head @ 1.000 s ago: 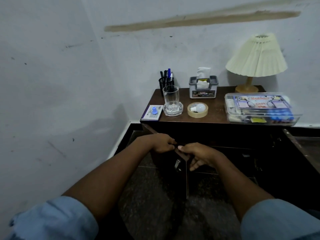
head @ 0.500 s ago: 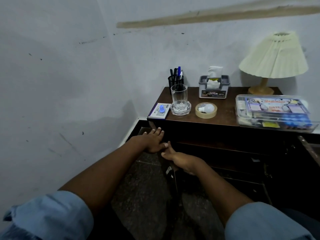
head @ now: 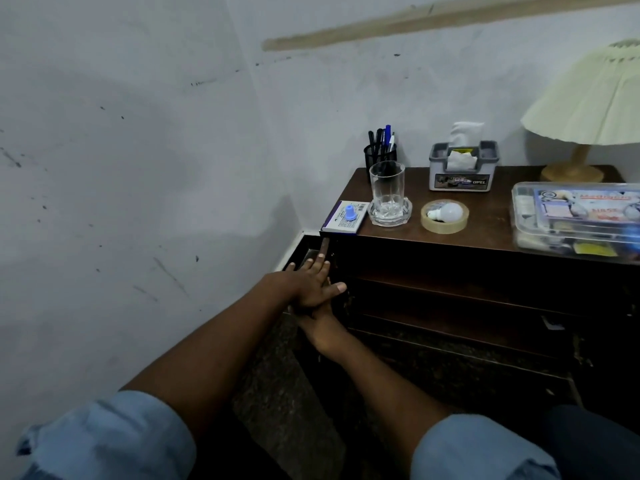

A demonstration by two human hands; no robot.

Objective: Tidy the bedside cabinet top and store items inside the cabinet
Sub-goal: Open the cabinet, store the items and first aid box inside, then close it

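Your dark brown wooden bedside cabinet (head: 491, 220) stands open in the corner, but nothing looks stored yet. The clear glass tumbler (head: 387, 188), the tape roll holding a white bulb (head: 445, 218) and the clear plastic box (head: 575, 220) all sit on top. Your left hand (head: 310, 285) presses straight-fingered, grip apart, on the left door (head: 325, 247) over your right hand (head: 320, 322), whose grip I cannot tell.

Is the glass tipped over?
No, the glass stands upright in a clear dish on the cabinet top.

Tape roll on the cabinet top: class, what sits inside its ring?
A white light bulb lies inside the tape roll, base toward the left. Whatever is under the bulb is covered.
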